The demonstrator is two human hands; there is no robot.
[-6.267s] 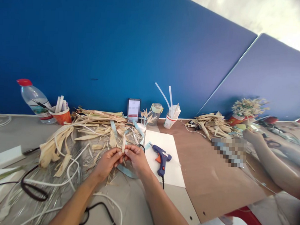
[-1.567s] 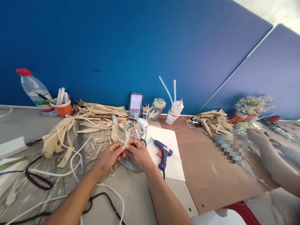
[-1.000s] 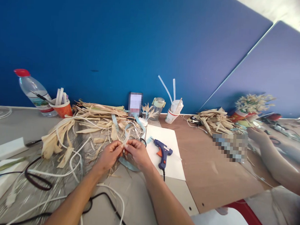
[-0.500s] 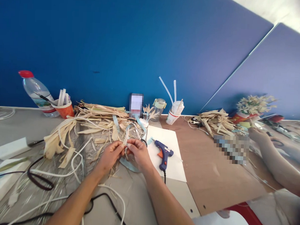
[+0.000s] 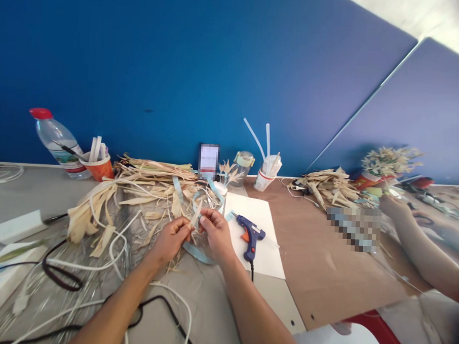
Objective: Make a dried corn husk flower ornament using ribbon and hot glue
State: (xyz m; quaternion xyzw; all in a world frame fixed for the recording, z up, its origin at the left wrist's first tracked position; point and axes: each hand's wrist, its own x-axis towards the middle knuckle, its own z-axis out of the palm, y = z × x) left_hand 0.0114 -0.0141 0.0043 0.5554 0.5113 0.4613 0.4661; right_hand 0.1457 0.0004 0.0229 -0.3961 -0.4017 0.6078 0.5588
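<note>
In a pinch, my left hand (image 5: 173, 239) holds a small pale husk piece (image 5: 196, 216) that points up and away from me. Close beside it on the right, my right hand (image 5: 214, 231) has its fingers bent together near the husk; what lies between them is too small to make out. Behind both hands lie dry husk strips (image 5: 157, 176) and light blue ribbon (image 5: 216, 190). To the right, a blue glue gun (image 5: 251, 236) with an orange trigger rests on white paper (image 5: 269, 260).
A red-capped bottle (image 5: 58, 139), an orange cup (image 5: 97, 167), a phone (image 5: 209, 158), a clear jar (image 5: 244, 165) and a cup with glue sticks (image 5: 265, 179) stand along the wall. Cables (image 5: 170, 311) cross the near left. Another person's arm (image 5: 420, 246) is at right.
The pale husk piece now tilts to the right and shows more of its length. My right hand has shifted slightly up and right, apart from my left fingertips.
</note>
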